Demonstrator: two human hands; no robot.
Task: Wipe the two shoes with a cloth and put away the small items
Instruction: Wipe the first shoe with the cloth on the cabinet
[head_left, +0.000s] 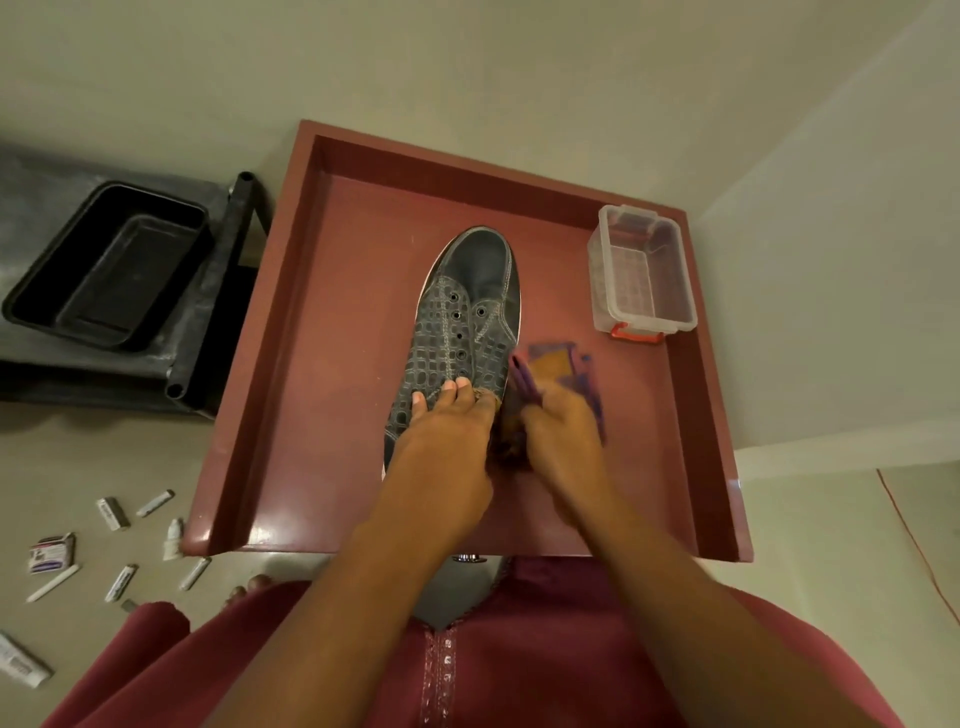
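Fingers (451, 387) of the left hand (447, 431) lie nearly straight on the shoe (462, 322); the right hand (563, 426) is closed around the cloth (558, 371).

It seems the left hand steadies the shoe so the right can rub its side near the heel. This shoe is dark, with a raised square pattern, pale stitching and empty eyelets, and lies mid-tray (311, 338). Purple and orange, the cloth looks soft and blurred. A clear ribbed box (644, 270) waits at the tray corner, probably for the small tubes (122, 545) on the floor.
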